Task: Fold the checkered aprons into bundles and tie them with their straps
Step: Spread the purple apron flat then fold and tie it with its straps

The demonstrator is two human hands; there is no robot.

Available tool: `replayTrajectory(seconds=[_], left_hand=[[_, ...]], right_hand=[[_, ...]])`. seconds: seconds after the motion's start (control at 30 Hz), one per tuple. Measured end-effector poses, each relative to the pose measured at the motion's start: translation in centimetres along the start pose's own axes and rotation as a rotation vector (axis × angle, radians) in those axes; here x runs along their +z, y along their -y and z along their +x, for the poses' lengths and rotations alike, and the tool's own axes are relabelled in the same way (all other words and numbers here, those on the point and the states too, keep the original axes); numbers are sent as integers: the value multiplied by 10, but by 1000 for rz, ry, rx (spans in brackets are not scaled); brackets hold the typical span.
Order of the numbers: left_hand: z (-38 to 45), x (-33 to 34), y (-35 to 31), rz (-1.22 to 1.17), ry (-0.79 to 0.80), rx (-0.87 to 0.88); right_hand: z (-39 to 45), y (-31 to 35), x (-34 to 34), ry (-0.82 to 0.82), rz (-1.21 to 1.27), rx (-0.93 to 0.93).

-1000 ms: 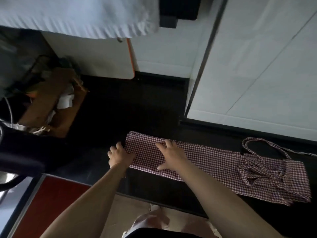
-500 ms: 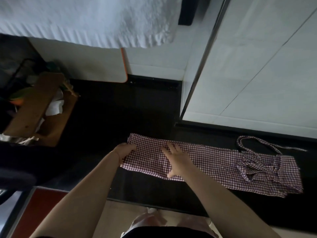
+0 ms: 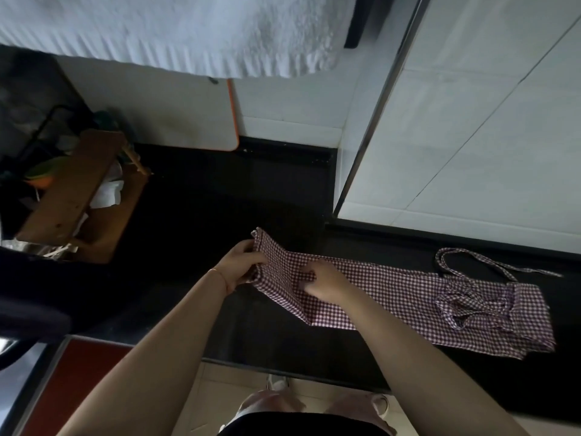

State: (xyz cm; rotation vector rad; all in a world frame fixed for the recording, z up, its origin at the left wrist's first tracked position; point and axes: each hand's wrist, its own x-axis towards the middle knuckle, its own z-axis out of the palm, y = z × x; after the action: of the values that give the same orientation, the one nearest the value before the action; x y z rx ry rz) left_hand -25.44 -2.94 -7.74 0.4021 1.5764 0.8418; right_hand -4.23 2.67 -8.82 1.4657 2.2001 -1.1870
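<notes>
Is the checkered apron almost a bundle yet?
Not yet. The apron is already folded into a long strip. The left hand and right hand grip its lifted left end. The straps lie loose at the right, untied.

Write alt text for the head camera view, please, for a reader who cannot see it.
Both hands grip the left end of a long folded checkered apron on a dark counter, the left hand lifting its end, the right hand beside it. The apron's straps lie loose at the far right.
</notes>
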Motion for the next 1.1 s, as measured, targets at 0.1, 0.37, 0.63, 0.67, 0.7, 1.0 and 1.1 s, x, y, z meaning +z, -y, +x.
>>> replayTrajectory(seconds=[0.1,0.37,0.63,0.67,0.7,1.0,1.1], left_hand=[[-1,24,-14,39,121,47],[-27,160,-46,241,559,80],[-26,280,-39,491,-66,555],[-24,296,-36,554,-71,609],[-23,320,-30,618,-83,658],[-17,457,39,1196,-126,606],[-21,477,55,1294,-132,526]], right_hand=[[-6,19,-22,94,721,176],[-55,-72,-79,30,1173,253],[-115,-212,-154,-284,999,584],[-119,-231,-164,-307,953,660],[-127,-259,-173,-331,889,717],[-151,-396,-174,-357,576,737],[-152,-410,-176,-316,575,755]])
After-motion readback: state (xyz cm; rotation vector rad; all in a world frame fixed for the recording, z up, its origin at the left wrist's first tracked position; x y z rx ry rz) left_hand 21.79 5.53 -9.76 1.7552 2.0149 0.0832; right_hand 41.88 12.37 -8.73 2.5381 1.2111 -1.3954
